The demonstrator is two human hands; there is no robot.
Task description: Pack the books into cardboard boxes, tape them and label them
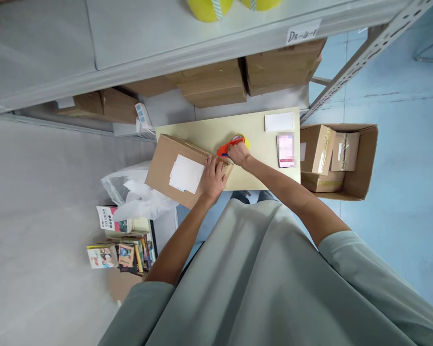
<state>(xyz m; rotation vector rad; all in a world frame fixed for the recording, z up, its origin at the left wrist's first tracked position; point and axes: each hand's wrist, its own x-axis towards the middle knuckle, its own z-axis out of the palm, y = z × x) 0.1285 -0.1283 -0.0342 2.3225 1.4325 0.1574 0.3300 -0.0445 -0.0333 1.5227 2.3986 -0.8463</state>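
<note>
- On floor, far left: stack of books (120,242), titles too small to read.
- Next: cardboard box (164,161) on table (209,130), white label (185,174) on top, print illegible.
- Then left hand (212,180), flat and spread on the box's right end.
- Then right hand (239,154), closed around red tape dispenser (230,145) at the box edge.
- Upper right: shelf tag (303,33), handwritten, roughly "D3-11-1".

Matt brown cardboard box (173,166), glossy red plastic tape dispenser (228,146), smooth pale table (260,144).
</note>
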